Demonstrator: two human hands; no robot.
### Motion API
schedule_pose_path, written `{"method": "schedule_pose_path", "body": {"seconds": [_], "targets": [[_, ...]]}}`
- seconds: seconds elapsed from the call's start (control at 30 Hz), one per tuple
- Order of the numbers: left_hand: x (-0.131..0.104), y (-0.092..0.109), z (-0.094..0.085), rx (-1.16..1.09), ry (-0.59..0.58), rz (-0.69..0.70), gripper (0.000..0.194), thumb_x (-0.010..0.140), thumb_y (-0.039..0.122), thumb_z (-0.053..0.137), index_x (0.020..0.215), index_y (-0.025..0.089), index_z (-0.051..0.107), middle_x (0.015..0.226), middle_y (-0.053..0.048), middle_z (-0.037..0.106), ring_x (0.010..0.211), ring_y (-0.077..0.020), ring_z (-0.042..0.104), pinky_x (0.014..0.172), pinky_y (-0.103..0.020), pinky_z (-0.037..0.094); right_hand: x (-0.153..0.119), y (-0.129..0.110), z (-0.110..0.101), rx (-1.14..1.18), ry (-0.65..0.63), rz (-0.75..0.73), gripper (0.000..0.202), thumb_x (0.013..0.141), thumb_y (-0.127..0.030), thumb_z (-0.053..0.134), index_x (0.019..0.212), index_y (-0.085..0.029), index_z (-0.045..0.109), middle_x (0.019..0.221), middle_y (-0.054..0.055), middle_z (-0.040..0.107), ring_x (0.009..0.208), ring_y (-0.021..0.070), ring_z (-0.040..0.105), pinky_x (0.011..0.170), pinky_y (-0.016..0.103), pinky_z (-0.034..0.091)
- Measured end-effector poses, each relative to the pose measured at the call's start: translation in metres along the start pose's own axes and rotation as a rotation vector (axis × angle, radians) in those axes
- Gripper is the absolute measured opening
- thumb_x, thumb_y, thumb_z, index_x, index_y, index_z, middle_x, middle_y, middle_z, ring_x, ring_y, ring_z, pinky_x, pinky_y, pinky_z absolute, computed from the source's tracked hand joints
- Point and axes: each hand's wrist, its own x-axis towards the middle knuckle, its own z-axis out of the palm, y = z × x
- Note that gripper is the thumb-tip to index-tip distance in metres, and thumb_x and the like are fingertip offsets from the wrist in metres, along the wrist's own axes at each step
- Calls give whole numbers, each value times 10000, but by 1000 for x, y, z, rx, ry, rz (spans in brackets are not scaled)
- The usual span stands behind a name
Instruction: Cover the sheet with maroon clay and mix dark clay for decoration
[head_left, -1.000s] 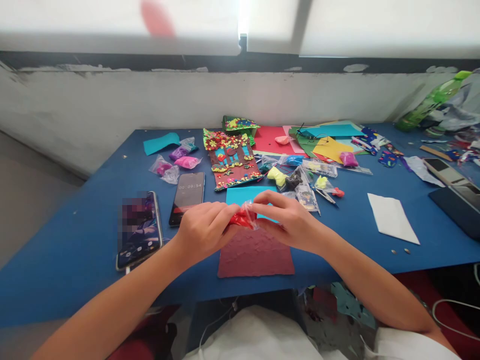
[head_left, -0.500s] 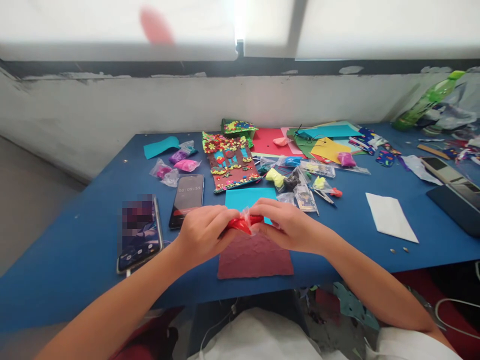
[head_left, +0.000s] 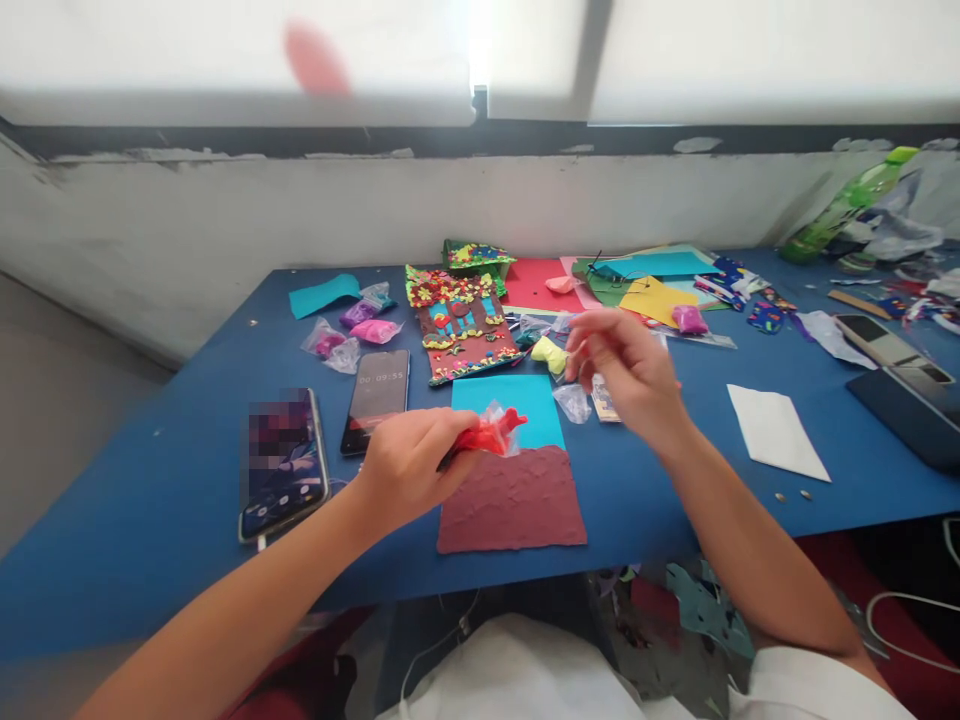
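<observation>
My left hand [head_left: 420, 455] is closed round a clear plastic packet of red clay [head_left: 491, 432], whose red end sticks out to the right. Below and behind it lies a sheet with a bright blue upper part [head_left: 506, 400] and a textured maroon lower part [head_left: 514, 500]. My right hand [head_left: 626, 375] is raised over the small packets right of the sheet, its fingers bent and a little apart, with nothing visible in them. Near its fingertips is a lump of yellow clay [head_left: 550, 355].
Two phones [head_left: 377, 395] lie to the left. A decorated clay picture [head_left: 465, 325] stands behind the sheet, beside coloured papers [head_left: 536, 285]. On the right are a white paper [head_left: 776, 430], a dark case [head_left: 904, 415] and a green bottle [head_left: 847, 210].
My right hand has let go of the red packet and moved up and right. My left hand still holds the packet, and more of its red end shows.
</observation>
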Motion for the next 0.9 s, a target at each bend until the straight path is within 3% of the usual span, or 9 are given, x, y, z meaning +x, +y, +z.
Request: {"method": "schedule_pose_path", "body": {"seconds": [0.1,0.23,0.37,0.47,0.57,0.7,0.8,0.9], "targets": [[-1,1,0,25,12,-46,50,924,197,557,880,173,560,601,13,673,472,-93,588,490,-184,434,-13,-4,15,-65,-169,-57,186,989,-278,412,939,-206,576,656,-39,453,526,85,445,466,232,382],[-2,0,0,41,15,-71,132,954,262,520,883,163,569,591,14,661,437,-84,555,467,-186,409,-26,-8,28,-304,-264,-358,203,981,-242,444,1038,-179,628,688,-22,430,598,108,433,534,247,391],[-4,0,-1,70,-11,-43,210,979,305,436,928,155,573,591,-1,662,475,-120,600,500,-213,449,-30,-5,35,-364,-282,-562,198,983,-254,443,1056,-166,605,669,-29,379,570,116,375,496,241,336],[-6,2,-1,17,-47,-38,194,966,266,411,970,157,571,619,-12,671,519,-141,631,522,-224,460,-32,-5,39,-392,-288,-574,142,961,-216,481,1049,-162,578,658,-39,375,544,109,337,476,233,291],[-7,5,-2,-146,-114,-142,177,970,267,416,1009,155,548,604,21,625,486,-112,586,511,-198,428,-33,-6,41,-429,-346,-519,104,941,-158,484,1002,-169,567,668,-32,416,545,109,348,475,229,288],[-3,11,-8,-538,-290,-316,259,963,340,482,1148,159,475,592,89,514,446,-69,421,463,-165,352,-32,-7,40,-388,-388,-503,150,974,-212,475,862,-174,566,663,-28,418,547,102,353,488,217,313],[2,12,-14,-856,-444,-466,251,931,322,530,1122,161,502,595,88,471,485,-69,378,459,-163,333,-32,-9,40,-349,-349,-504,227,979,-282,504,792,-169,565,638,-34,414,536,88,364,480,206,312],[6,9,-18,-1028,-517,-659,235,901,334,548,1037,143,559,600,62,471,530,-82,401,485,-175,352,-32,-12,39,-355,-266,-493,209,948,-306,572,792,-168,588,625,-39,433,519,73,374,464,196,306]]}}
